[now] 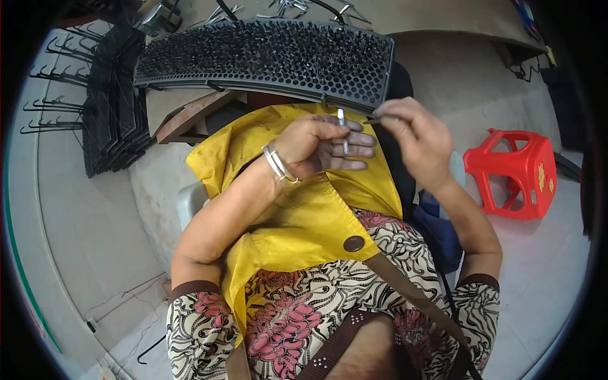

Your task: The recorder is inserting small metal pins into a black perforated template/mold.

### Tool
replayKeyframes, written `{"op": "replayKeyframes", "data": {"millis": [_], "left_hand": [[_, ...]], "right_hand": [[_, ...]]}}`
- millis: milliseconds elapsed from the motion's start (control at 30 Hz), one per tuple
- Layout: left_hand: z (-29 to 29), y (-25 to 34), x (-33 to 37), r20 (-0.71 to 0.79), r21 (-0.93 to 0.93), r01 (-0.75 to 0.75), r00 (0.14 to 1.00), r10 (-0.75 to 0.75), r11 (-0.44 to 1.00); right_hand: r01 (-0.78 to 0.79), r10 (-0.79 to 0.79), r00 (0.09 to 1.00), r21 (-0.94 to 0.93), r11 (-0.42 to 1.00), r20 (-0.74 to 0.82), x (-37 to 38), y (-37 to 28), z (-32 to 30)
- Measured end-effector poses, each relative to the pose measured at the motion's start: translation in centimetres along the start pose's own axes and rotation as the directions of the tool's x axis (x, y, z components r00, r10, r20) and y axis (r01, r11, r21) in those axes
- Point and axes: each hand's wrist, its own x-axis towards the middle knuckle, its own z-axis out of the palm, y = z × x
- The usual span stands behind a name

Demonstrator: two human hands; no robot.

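Observation:
My left hand (316, 145) is turned palm up above the yellow apron (266, 202), its fingers stretched to the right. Its thumb presses a short silver metal rod (342, 130) against the fingers. The fingertips look darkened. To the right of it, my right hand (418, 139) is closed in a pinch near the tray's right front corner. A thin dark piece (375, 120) sticks out from its fingertips toward the left hand; its kind is too small to make out. Just beyond both hands lies a dark grey perforated tray (358, 83), with many small black pieces standing in its holes.
Behind the tray, loose silver metal pieces (288, 7) lie on the table (437, 16). Stacked black panels with wire hooks (111, 107) stand at the left. A red plastic stool (513, 171) is on the floor at the right. A wooden support (196, 117) shows under the tray.

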Motion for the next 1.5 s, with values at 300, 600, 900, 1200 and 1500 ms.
{"op": "replayKeyframes", "data": {"millis": [300, 600, 900, 1200, 1500], "left_hand": [[1.3, -0.8, 0.3, -0.113, 0.461, -0.284, 0.921, 0.373, 0.841], [1.1, -1.6, 1.3, -0.132, 0.437, -0.147, 0.965, 0.225, 0.887], [0.1, -2.1, 1.3, -0.192, 0.233, -0.101, 0.970, 0.148, 0.967], [0.2, -2.3, 1.3, -0.186, 0.251, -0.128, 0.966, 0.177, 0.959], [0.7, -2.5, 1.4, -0.173, 0.220, -0.182, 0.959, 0.222, 0.958]], "right_hand": [[-0.663, 0.666, 0.689, 0.622, 0.418, 0.287, -0.2, 2.3, 1.3], [-0.681, 0.703, 0.684, 0.515, 0.521, 0.193, -0.7, 1.3, 2.2], [-0.499, 0.565, 0.780, 0.278, 0.821, -0.269, 2.2, 3.0, -0.3], [-0.291, 0.193, 0.882, -0.176, 0.940, -0.430, 5.1, 6.6, 0.5], [0.228, -0.285, 0.958, -0.546, 0.806, -0.021, 4.7, 8.6, 1.0]]}}
